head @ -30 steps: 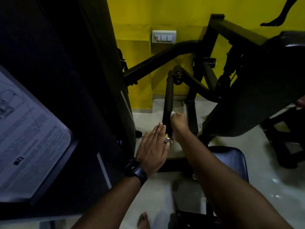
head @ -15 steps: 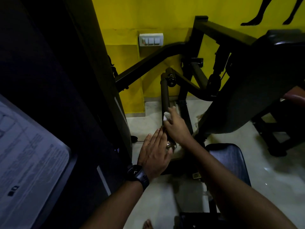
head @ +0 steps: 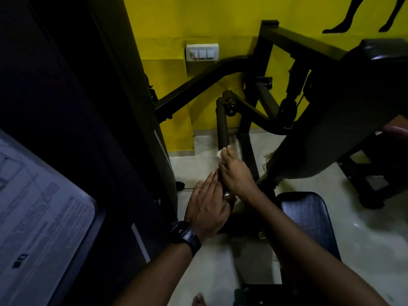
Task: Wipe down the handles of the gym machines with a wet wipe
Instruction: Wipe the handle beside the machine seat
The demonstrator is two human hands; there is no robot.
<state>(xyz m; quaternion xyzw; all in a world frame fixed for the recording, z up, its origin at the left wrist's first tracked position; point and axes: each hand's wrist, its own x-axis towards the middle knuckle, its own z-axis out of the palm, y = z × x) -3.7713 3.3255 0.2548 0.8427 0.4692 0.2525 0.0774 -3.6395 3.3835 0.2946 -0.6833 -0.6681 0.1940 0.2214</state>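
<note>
Nearest to us, at the bottom edge of our view, bare toes (head: 199, 300) show on the pale floor (head: 375, 239), and our two forearms reach forward from there. A black watch (head: 185, 236) sits on our left wrist. Just beyond it our left hand (head: 207, 204) lies flat, fingers straight and pressed together, against the left side of the handle (head: 221, 129) at its near end, beside a shiny metal cap (head: 228, 196). Our right hand (head: 236, 175) comes in from the right and curls over the same handle a little farther along, just past the left fingertips. It grips the wet wipe (head: 219, 155) against the bar, and a crumpled white corner of the wipe pokes out on the left at the hand's far tip. We see a dark seat pad (head: 309, 219) to the right of our right forearm. At far left, a pale instruction sheet (head: 39, 217) is fixed to a big dark panel; its print is too blurred to read. Past our hands the handle runs away from us as a dark padded bar, up to a joint on the black machine frame (head: 267, 69). Farthest off stands a yellow wall (head: 198, 18) with a white switch plate (head: 202, 52) above the frame.
</note>
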